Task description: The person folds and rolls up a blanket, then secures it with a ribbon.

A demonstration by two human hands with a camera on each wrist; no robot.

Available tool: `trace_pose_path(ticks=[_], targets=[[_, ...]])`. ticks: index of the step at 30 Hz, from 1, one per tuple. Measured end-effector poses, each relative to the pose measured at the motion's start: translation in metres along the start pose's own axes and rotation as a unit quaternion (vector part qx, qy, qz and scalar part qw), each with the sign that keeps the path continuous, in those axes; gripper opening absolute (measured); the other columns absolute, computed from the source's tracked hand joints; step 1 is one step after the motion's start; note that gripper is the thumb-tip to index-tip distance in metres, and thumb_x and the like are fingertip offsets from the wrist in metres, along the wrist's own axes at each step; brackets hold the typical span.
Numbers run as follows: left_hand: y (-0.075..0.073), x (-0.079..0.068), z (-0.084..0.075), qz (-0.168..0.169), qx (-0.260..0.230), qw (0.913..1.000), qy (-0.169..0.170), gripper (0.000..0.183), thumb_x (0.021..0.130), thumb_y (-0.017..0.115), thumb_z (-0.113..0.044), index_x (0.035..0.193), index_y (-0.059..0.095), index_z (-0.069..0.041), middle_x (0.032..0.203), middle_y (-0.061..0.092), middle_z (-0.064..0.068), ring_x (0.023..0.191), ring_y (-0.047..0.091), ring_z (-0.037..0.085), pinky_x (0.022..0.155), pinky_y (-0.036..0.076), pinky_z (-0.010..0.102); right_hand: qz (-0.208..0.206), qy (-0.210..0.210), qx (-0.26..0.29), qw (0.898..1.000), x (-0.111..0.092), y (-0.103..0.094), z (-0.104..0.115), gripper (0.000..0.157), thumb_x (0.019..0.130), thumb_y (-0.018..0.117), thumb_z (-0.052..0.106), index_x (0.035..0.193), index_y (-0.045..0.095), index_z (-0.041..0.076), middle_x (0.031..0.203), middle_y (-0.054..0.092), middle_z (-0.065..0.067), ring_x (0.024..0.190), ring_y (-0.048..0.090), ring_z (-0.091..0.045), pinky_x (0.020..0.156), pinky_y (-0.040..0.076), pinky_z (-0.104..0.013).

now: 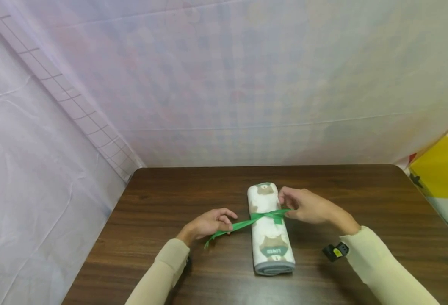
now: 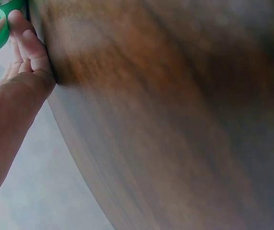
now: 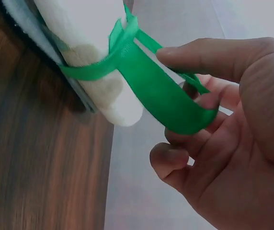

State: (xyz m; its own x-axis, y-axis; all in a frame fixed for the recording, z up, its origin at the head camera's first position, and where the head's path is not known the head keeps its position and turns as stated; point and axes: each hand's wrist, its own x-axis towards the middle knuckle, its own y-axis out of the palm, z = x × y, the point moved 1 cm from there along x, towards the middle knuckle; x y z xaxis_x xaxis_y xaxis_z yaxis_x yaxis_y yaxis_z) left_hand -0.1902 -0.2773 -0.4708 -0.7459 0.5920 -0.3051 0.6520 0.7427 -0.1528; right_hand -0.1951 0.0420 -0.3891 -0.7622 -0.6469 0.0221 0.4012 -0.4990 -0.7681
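Observation:
A rolled white cloth (image 1: pixel 266 242) with brown bear prints and grey edging lies lengthwise on the table, perhaps a blanket or towel. Round its middle runs a green ribbon (image 1: pixel 261 215), crossed on top. To the left of the roll, my left hand (image 1: pixel 210 223) pinches one ribbon length, whose tail hangs past the fingers. My right hand (image 1: pixel 311 206), at the roll's right side, holds the other length. In the right wrist view that ribbon (image 3: pixel 163 100) bends in a loop over the curled fingers. The left wrist view catches the left hand (image 2: pixel 29 52) only at its corner, beside a green ribbon curve (image 2: pixel 2 36).
The dark wood-grain table (image 1: pixel 151 190) ends at a pale cloth curtain (image 1: pixel 224 84) behind and another on the left. A yellow patterned sheet (image 1: pixel 445 169) hangs at the right. A black strap device (image 1: pixel 336 251) sits at the right cuff.

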Motion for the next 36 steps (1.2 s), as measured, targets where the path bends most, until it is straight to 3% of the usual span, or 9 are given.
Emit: trace_pose_path(ticks=[5,14,24,36], targets=[[0.001,0.000,-0.001,-0.004,0.001,1.0000,0.000,0.039,0.093,0.062,-0.001,0.131,0.054,0.002,0.089,0.066,0.007,0.081,0.062,0.016,0.074,0.048,0.025,0.015,0.025,0.010,1.000,-0.008,-0.007,-0.005,0.016,0.087,0.072,0.006,0.095,0.061,0.014,0.073,0.056,0.007,0.065,0.050,-0.008,0.060,0.043,-0.025],[0.001,0.001,0.000,-0.006,-0.010,0.9999,-0.003,0.039,0.094,0.063,-0.002,0.132,0.053,0.002,0.088,0.067,0.005,0.081,0.062,0.016,0.073,0.048,0.024,0.002,0.058,0.124,0.991,-0.028,-0.009,-0.018,0.009,0.100,0.058,0.012,0.108,0.059,0.009,0.074,0.061,-0.011,0.054,0.049,-0.010,0.047,0.044,-0.026],[-0.004,0.001,0.003,-0.017,-0.031,0.9993,-0.007,0.042,0.093,0.064,-0.003,0.133,0.052,0.002,0.090,0.069,0.008,0.083,0.063,0.014,0.076,0.048,0.025,-0.025,0.069,0.154,0.985,-0.041,0.001,-0.034,0.018,0.099,0.060,0.014,0.113,0.056,0.003,0.076,0.063,-0.012,0.055,0.052,-0.011,0.048,0.046,-0.030],[-0.015,-0.006,0.003,-0.031,-0.012,0.9994,-0.013,0.042,0.093,0.065,-0.002,0.132,0.054,0.001,0.087,0.068,0.007,0.078,0.062,0.016,0.071,0.048,0.026,-0.019,0.060,0.183,0.981,-0.049,0.013,-0.047,0.009,0.098,0.059,0.007,0.102,0.054,0.001,0.074,0.063,-0.016,0.057,0.055,-0.013,0.050,0.049,-0.032]])
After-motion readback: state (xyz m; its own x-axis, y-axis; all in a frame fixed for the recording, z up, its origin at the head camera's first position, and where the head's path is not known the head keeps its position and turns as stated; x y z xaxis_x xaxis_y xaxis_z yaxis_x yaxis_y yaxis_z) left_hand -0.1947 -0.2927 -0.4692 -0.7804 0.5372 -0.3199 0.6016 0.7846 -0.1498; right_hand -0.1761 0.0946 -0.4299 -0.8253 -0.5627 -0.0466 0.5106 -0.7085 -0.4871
